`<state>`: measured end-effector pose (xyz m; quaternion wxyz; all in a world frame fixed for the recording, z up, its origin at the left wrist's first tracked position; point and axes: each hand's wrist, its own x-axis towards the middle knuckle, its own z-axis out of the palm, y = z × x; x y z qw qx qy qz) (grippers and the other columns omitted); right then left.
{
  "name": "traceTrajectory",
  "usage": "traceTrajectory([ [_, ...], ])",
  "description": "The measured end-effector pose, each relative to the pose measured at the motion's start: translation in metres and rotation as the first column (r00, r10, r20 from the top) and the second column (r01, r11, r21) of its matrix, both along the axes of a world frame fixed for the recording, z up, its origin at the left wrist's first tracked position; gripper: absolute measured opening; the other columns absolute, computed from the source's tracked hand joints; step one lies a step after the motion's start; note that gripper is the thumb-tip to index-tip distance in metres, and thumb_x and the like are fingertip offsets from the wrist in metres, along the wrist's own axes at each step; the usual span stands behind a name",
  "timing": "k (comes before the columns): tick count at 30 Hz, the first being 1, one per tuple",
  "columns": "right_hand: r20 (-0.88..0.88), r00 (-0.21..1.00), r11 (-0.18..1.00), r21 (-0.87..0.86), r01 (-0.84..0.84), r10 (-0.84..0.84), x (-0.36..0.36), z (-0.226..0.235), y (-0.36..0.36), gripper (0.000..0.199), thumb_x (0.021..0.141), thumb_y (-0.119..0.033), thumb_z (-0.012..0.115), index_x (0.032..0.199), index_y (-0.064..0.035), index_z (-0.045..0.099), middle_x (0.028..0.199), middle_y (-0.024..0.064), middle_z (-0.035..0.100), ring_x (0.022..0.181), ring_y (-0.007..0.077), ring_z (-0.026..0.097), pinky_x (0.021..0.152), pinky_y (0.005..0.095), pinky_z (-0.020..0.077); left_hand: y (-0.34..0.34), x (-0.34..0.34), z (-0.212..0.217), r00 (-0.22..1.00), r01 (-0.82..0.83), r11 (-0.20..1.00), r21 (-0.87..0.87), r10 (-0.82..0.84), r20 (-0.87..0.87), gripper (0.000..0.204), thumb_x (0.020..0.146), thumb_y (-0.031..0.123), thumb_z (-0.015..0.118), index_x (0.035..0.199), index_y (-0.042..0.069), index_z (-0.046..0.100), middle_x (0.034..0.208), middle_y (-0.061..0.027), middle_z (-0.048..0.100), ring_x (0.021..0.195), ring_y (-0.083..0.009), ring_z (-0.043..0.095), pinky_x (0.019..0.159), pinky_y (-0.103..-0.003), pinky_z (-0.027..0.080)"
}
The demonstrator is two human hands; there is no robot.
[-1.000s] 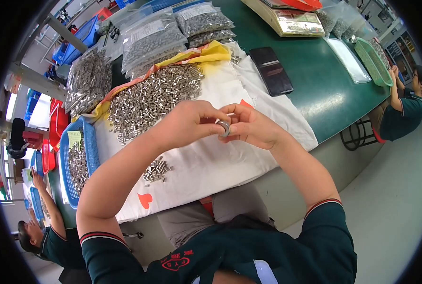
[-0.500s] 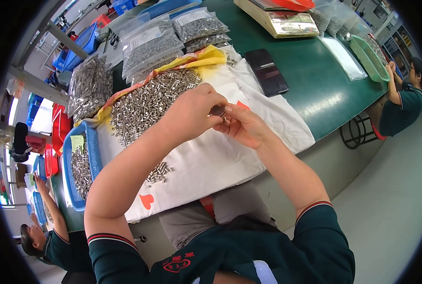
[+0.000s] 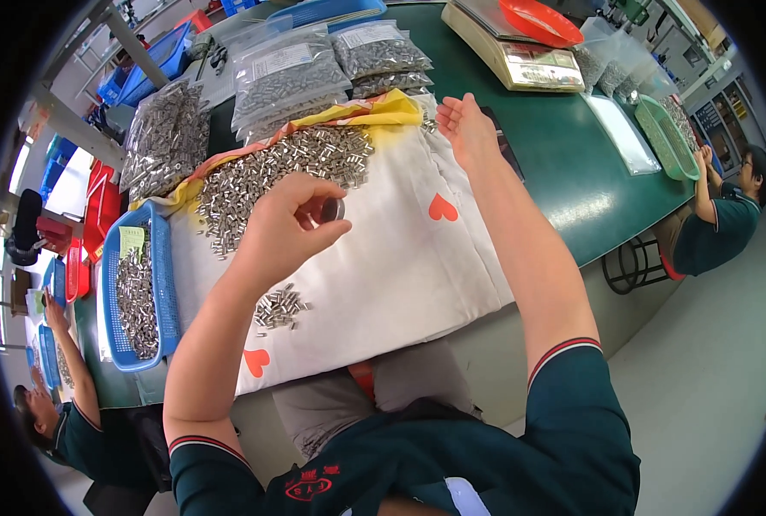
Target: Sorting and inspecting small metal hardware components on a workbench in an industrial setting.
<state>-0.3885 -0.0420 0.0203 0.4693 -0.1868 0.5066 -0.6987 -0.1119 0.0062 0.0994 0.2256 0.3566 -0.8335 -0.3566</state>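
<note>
My left hand is over the white cloth, thumb and fingers closed around a small round piece, dark with a shiny rim; its exact kind does not show. My right hand is at the far right side of the cloth, fingers stretched out, with nothing seen in it. The dark phone is partly hidden behind it. A large heap of small silvery metal sleeves spreads over the cloth, beyond my left hand. Closer to me, by my left forearm, is a smaller pile of sleeves.
A blue basket of metal pieces stands at the left. Filled clear bags lie behind the heap. On the green table are a scale with a red tray and a green basket. Two co-workers sit left and right.
My hands were together over the cloth and have parted. The left moved left and nearer with the round piece; the right moved away to the far right and opened. The view shifted slightly.
</note>
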Motion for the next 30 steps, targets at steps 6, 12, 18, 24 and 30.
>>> traceTrajectory([
  [6,-0.356,0.924,0.971,0.232,-0.056,0.138,-0.001,-0.009,-0.033,0.051,0.093,-0.039,0.027,0.123,-0.0001,0.043,0.129,0.0147,0.042,0.120,0.0249,0.038,0.099,0.0355,0.0238,-0.001,0.072,-0.033,0.959,-0.206,0.968,0.143,0.229,-0.167,0.026,0.067,0.005,0.069,0.091,0.005,0.060,0.081,-0.0007,0.052,0.069,-0.0077,0.051,0.060,-0.021,0.043],
  [12,-0.608,0.793,0.997,-0.039,-0.063,0.027,0.046,0.033,0.032,0.031,0.089,-0.024,0.046,0.108,-0.0010,0.055,0.105,0.0085,0.059,0.100,0.0147,0.052,0.085,0.0248,0.0384,0.000,0.124,-0.058,0.935,-0.294,0.921,0.257,0.332,-0.122,0.027,0.067,0.007,0.069,0.093,0.005,0.060,0.087,-0.0023,0.055,0.075,-0.0101,0.054,0.068,-0.023,0.045],
  [18,-0.960,0.029,0.834,0.228,-0.503,0.280,0.149,-0.010,0.068,0.015,0.077,-0.007,0.056,0.090,-0.0044,0.062,0.085,0.0076,0.060,0.081,0.0189,0.055,0.073,0.0295,0.0438,-0.003,0.109,-0.073,0.989,0.052,0.978,0.204,-0.022,-0.146,0.027,0.066,0.004,0.069,0.092,0.003,0.060,0.090,-0.0057,0.056,0.082,-0.0151,0.055,0.074,-0.026,0.046],
  [24,-0.936,-0.342,0.842,0.245,-0.481,0.077,0.162,-0.015,0.063,0.013,0.071,-0.005,0.059,0.083,-0.0041,0.061,0.077,0.0101,0.056,0.078,0.0276,0.053,0.070,0.0366,0.0436,0.009,0.099,-0.078,0.947,0.281,0.959,0.036,-0.271,-0.173,0.027,0.065,0.012,0.069,0.090,0.005,0.061,0.082,-0.0068,0.057,0.072,-0.0203,0.055,0.066,-0.029,0.045],
  [30,-0.948,0.029,0.827,0.263,-0.496,0.318,0.189,0.014,0.058,0.009,0.073,-0.003,0.057,0.082,-0.0024,0.059,0.077,0.0068,0.059,0.073,0.0191,0.055,0.065,0.0293,0.0441,0.015,0.111,-0.083,0.938,0.302,0.917,0.260,-0.236,-0.255,0.028,0.069,0.007,0.069,0.094,0.004,0.059,0.081,-0.0027,0.055,0.071,-0.0125,0.054,0.066,-0.025,0.045],
])
